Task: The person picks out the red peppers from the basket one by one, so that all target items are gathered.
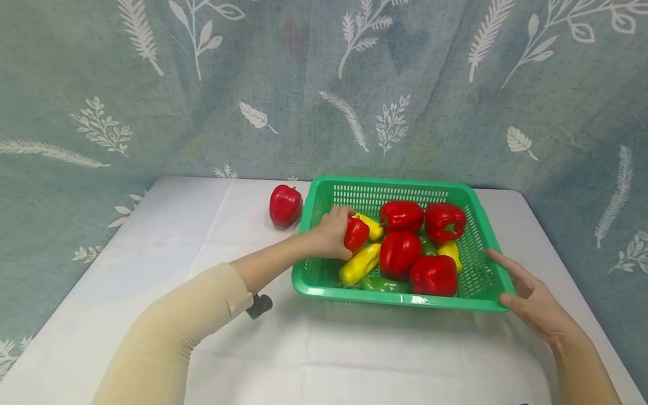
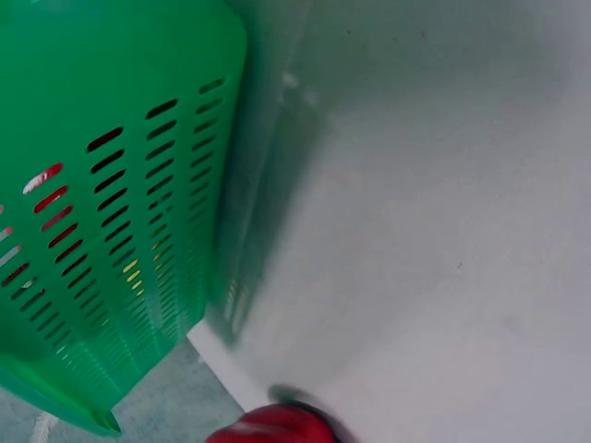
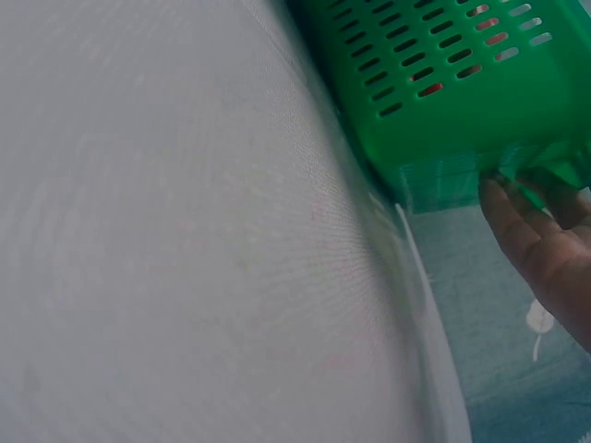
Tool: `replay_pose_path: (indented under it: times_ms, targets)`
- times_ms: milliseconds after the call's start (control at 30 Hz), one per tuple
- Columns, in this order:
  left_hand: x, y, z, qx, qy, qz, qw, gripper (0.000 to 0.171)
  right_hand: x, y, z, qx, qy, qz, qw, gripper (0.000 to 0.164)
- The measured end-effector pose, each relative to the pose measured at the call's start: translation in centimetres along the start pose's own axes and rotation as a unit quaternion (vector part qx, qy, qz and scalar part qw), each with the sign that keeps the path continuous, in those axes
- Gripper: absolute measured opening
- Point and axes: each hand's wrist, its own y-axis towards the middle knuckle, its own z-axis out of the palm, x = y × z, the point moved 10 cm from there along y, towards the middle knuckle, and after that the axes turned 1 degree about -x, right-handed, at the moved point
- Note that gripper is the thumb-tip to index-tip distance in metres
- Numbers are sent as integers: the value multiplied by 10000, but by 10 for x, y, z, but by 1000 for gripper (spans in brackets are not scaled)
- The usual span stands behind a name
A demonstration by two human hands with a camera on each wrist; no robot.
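A green plastic basket [image 1: 395, 304] with slotted sides holds several red bell peppers [image 1: 400, 254], yellow peppers [image 1: 360, 264] and green peppers [image 1: 385, 284]. Inside its left end, my left hand [image 1: 331, 232] grips a red bell pepper [image 1: 356, 234], fingers over the far side and thumb at the near side. My right hand [image 1: 531, 301] holds the basket's right rim near the front corner, thumb at the corner and a fingertip over the edge. From the right wrist view, fingers [image 3: 545, 240] reach up against the basket's outer side [image 3: 443, 120].
Another red bell pepper [image 1: 286, 206] lies on the white tablecloth [image 1: 238, 214], just left of the basket. A dark strap-like piece [image 1: 260, 306] shows under my left wrist. Behind the table hangs a grey-green cloth [image 1: 283, 84] with white leaf prints.
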Motion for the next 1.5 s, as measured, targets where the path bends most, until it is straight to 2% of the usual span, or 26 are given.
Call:
replay_pose_path:
  times_ms: [167, 333, 467, 533, 667, 767, 933, 1100, 1333, 1500]
  targets:
    - [-2, -1, 5, 127, 275, 109, 9995, 79, 1, -1, 0, 6, 1, -17, 10000, 68]
    - [-1, -2, 2, 38, 143, 101, 9998, 78, 1, 0, 1, 25, -56, 5, 10000, 68]
    - [0, -2, -5, -87, -345, 52, 9994, 80, 0, 0, 0, -12, -117, 36, 9999, 68]
    - [0, -3, -7, -20, -723, -19, 9974, 81, 1, 0, 0, -21, -126, 25, 9999, 68]
    - [2, -7, -2, 397, -1455, -195, 9884, 83, 2, 1, -1, -42, -180, 10, 9998, 67]
    - [1, -9, 4, 610, -1717, -270, 9829, 84, 0, 0, -3, -97, -275, 23, 9996, 65]
    - [1, -10, 7, 496, -1712, -263, 9836, 86, -4, 0, -5, -124, -390, 96, 9991, 65]
    - [1, -11, 16, 365, -1700, -221, 9845, 88, -10, -3, -6, -133, -272, 220, 9993, 66]
    - [-1, -5, 14, 141, -1878, -225, 9818, 83, 1, -2, -5, -172, -357, -119, 9991, 65]
    - [0, -3, 9, 59, -1914, -249, 9812, 82, 6, -1, 5, -170, -468, -281, 9984, 66]
